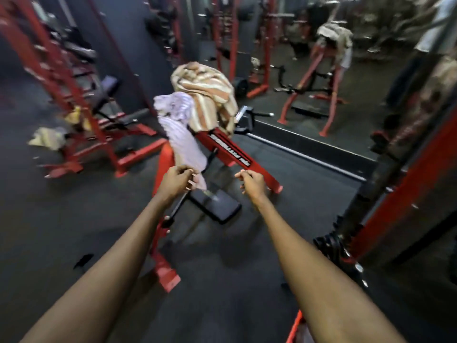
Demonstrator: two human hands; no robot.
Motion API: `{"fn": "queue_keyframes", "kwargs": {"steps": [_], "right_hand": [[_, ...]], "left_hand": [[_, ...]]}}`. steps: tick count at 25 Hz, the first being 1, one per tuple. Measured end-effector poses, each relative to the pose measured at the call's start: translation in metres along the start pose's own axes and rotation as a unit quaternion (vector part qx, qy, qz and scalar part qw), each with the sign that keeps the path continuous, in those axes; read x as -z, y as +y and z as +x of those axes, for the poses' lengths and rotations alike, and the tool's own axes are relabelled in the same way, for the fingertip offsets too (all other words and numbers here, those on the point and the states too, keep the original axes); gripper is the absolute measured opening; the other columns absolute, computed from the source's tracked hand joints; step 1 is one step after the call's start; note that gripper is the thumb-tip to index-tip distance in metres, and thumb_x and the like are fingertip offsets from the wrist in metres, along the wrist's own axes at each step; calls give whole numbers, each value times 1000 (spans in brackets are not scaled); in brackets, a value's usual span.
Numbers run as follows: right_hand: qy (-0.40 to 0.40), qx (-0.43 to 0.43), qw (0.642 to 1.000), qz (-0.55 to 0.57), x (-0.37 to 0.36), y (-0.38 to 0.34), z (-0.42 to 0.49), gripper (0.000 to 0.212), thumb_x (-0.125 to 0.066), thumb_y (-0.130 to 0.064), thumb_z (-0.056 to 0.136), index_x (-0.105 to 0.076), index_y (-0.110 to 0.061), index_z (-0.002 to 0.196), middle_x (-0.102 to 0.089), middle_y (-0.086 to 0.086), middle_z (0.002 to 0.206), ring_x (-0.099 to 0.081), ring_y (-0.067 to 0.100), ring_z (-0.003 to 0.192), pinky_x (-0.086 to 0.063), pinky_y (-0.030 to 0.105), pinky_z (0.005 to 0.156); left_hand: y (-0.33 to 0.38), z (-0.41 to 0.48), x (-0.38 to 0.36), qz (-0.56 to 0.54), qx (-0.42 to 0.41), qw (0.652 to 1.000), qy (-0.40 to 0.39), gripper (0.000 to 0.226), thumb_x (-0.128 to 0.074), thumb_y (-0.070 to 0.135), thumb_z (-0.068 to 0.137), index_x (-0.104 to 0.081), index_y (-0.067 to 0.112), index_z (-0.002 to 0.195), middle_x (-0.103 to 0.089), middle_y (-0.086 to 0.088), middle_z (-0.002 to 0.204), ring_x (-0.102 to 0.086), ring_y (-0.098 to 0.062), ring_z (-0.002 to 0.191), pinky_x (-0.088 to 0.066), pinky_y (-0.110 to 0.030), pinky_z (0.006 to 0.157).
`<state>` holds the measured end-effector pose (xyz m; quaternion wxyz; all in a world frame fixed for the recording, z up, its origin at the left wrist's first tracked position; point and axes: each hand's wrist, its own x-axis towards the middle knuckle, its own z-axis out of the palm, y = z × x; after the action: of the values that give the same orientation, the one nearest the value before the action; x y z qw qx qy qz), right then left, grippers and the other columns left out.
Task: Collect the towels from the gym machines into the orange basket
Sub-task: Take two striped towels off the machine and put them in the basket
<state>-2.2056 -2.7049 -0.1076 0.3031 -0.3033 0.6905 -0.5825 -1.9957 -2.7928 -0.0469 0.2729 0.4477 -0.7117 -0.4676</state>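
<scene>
Lilac towel [178, 134]: trailed off the red machine [230, 154], beside a tan striped towel [205, 95].
Risk: a hard tug could drag the tan one onto the floor.
Left hand [176, 180]: fingers [191, 180] clamped round the lilac towel's lower end.
Right hand [249, 183]: fingers curled together, seemingly holding nothing.

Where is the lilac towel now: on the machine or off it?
Partly on. The lilac towel hangs bunched from the machine top beside the striped towel; the left hand grips its lower end.
</scene>
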Motion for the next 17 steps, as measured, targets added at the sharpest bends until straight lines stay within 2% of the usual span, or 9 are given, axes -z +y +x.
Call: {"fn": "queue_keyframes", "kwargs": {"steps": [4,6,8,11,15,17], "right_hand": [[-51,27,998,-18,-85,-37,-17,25,-58,-27,82,-71,-23,61,-64,1,63,-51,15,49,-37,27,47],[-76,23,997,-8,-120,-53,-28,24,-58,-28,77,-72,-23,59,-62,3,63,-50,15,48,-35,25,48],[-90,29,995,-12,-144,-68,-41,26,-58,-22,81,-70,-24,58,-64,5,68,-52,16,52,-39,27,51],[-105,43,993,-32,-171,-76,-55,30,-55,-18,86,-70,-25,61,-67,3,73,-55,16,58,-44,34,64],[-82,41,995,-43,-193,-79,-57,30,-55,-22,83,-72,-26,58,-67,-3,70,-58,17,64,-45,36,67],[-61,35,997,-32,-197,-75,-51,28,-57,-24,78,-73,-29,56,-67,-6,67,-58,18,64,-44,35,63]], "left_hand": [[-15,-48,92,8,18,996,92,29,-40,2,98,-65,13,88,-68,-9,75,-59,-5,41,-41,-14,40],[-25,-67,126,11,35,992,123,28,-41,4,98,-67,12,91,-70,-8,76,-61,-9,45,-42,-17,43],[-36,-79,150,6,47,990,136,28,-41,6,99,-67,12,90,-71,-7,76,-61,-14,51,-42,-21,49],[-55,-89,175,-11,51,987,151,28,-42,9,99,-68,13,90,-72,-6,77,-61,-18,56,-42,-25,54],[-73,-82,196,-22,44,988,148,27,-43,9,99,-69,9,94,-72,-7,79,-60,-19,59,-42,-24,54],[-79,-72,199,-26,35,988,146,26,-43,9,99,-69,8,95,-72,-7,78,-60,-18,59,-42,-24,53]]}}
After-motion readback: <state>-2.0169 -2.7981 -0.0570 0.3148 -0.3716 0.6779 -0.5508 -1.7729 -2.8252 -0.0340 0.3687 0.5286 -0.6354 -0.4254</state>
